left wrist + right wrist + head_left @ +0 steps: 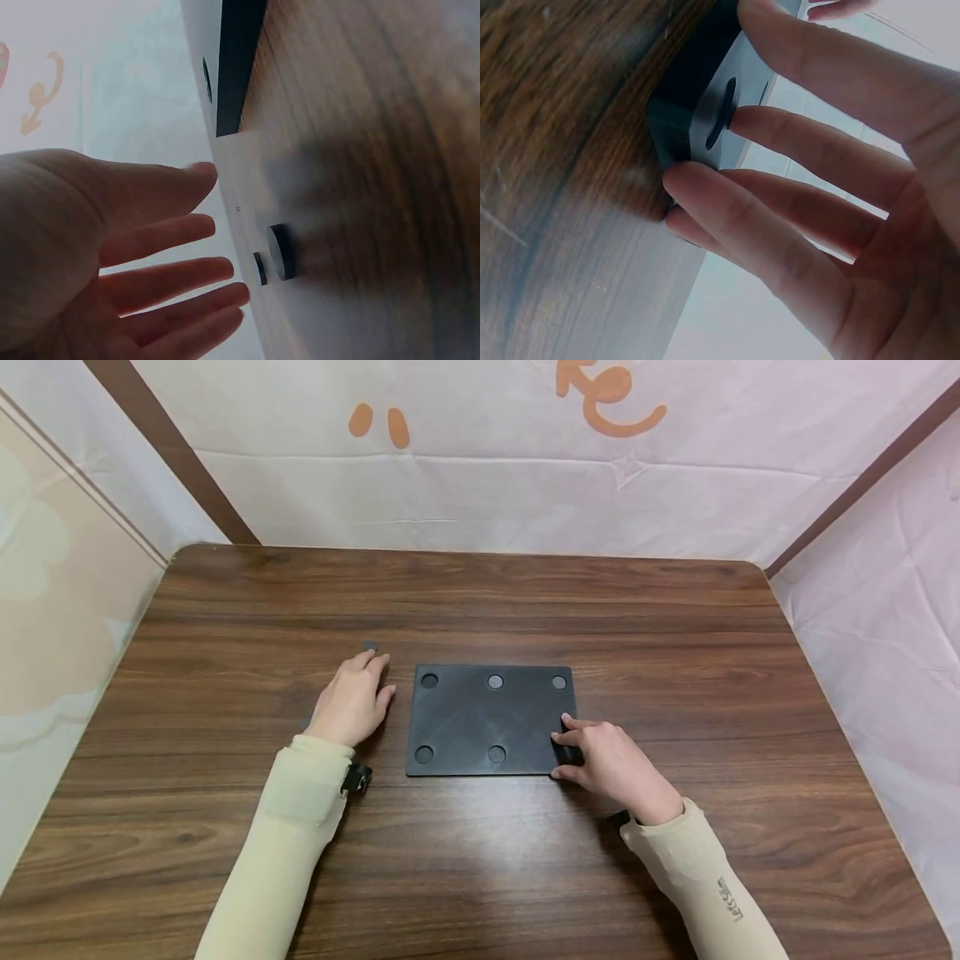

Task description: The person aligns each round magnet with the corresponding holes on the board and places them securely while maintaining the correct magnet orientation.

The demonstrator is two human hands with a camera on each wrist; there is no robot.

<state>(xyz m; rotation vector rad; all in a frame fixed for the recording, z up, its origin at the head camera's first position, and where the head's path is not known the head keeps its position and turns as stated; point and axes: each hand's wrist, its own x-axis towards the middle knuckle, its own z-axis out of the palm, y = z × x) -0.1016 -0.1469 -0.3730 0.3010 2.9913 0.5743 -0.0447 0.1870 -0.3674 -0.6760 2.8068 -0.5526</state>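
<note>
A flat black board (457,718) lies on the table, with round recesses in two rows; two in the far row look lighter grey. My right hand (611,760) holds its near right corner, thumb at the near edge, fingers at the right side. In the right wrist view, one fingertip (739,120) sits at the rim of a corner recess. Left of the board, my left hand (352,697) hovers over the table with its fingers loosely extended. Ahead of those fingers stand a small dark disc (283,253) and a second disc (259,268), apart from them in the left wrist view.
The wooden table (487,602) has rounded far corners. A small dark piece (371,646) lies just beyond the left fingertips, and another shows beside the left wrist. Pale printed cloth (480,493) hangs behind the table and at both sides.
</note>
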